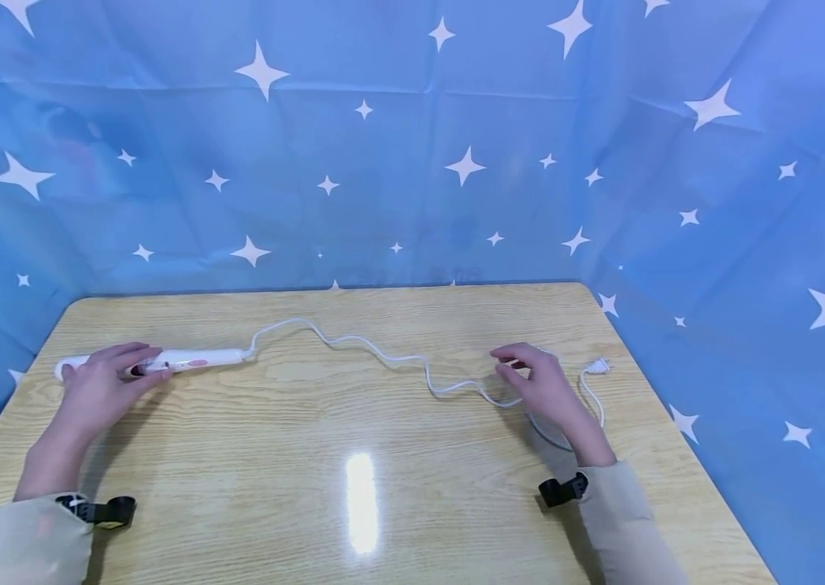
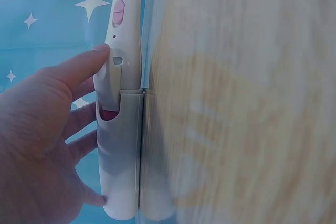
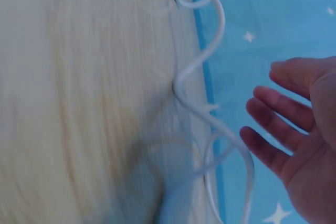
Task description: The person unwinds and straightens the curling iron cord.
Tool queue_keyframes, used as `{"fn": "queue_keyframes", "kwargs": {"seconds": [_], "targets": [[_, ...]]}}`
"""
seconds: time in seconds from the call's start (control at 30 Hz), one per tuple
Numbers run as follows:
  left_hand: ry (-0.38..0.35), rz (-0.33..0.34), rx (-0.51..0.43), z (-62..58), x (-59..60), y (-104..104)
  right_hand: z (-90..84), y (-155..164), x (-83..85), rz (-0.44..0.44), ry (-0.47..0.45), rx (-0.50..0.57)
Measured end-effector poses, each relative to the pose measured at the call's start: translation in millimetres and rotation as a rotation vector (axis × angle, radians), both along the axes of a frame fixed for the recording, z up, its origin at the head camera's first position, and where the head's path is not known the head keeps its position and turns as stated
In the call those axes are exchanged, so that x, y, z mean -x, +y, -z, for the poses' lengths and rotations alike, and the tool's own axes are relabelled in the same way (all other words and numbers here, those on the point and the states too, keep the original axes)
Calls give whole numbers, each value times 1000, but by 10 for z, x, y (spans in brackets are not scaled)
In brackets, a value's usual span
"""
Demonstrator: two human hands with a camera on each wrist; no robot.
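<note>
- Left hand (image 1: pixel 101 386), fingers straight, rests on the white curling iron (image 1: pixel 185 359) near the table's (image 1: pixel 383 520) left edge.
- Right hand (image 1: pixel 540 382), relaxed and empty, hovers over the white cord (image 1: pixel 375 351); plug (image 1: pixel 597 368) lies near the right edge.

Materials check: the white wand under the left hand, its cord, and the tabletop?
Wand: looks like smooth moulded plastic, white with a slight sheen, seams and a pink button; the left hand rests on it. Cord: white, probably rubber or PVC sheathed, since it lies in soft waves. Tabletop: light wood grain, likely glossy laminate, given the lamp reflection.
</note>
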State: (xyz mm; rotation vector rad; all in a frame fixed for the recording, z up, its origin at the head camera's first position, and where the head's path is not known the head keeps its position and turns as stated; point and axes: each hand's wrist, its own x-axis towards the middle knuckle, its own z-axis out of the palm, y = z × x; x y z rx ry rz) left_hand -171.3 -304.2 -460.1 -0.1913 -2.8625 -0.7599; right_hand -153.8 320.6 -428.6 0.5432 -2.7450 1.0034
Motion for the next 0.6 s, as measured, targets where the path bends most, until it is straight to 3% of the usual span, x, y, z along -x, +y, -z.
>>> {"fn": "queue_keyframes", "kwargs": {"seconds": [0.17,0.4,0.6], "targets": [[-7,2,-18,20,-15,-3,-60,170,101,-48,-2,-128],[-1,-7,-28,24,-14,15,-107,269,175,-289,-45,-433],[-10,-25,-30,-13,-9,20,-83,255,203,-304,-31,-483]]}}
